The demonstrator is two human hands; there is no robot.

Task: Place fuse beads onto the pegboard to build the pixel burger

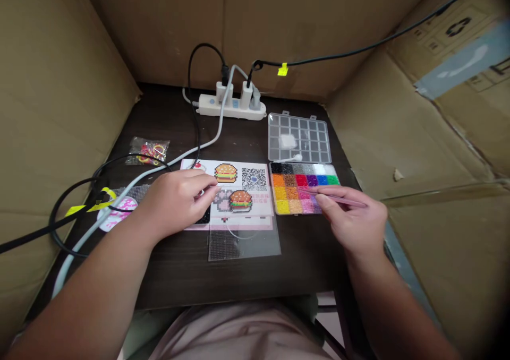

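My right hand [353,216] pinches pink tweezers [346,198], their tips over the pink and orange beads in an open bead box [273,193]. Small beads sorted by colour fill its compartments. My left hand [179,198] rests on the left part of a printed pattern sheet [205,168], thumb and forefinger closed together near its upper hamburger picture [226,173]. Whether anything is between those fingers cannot be made out. A transparent pegboard [223,244] overlaps the sheet's lower part and juts toward me. A second hamburger design [241,200] shows on the sheet below the first.
The box's clear lid [314,147] lies folded back, with a white packet [287,141] on it. Behind stands a power strip [235,108]; white and black cables [137,182] cross the left side. A bag of coloured rings [148,152] lies there. Cardboard walls surround the dark table [179,280].
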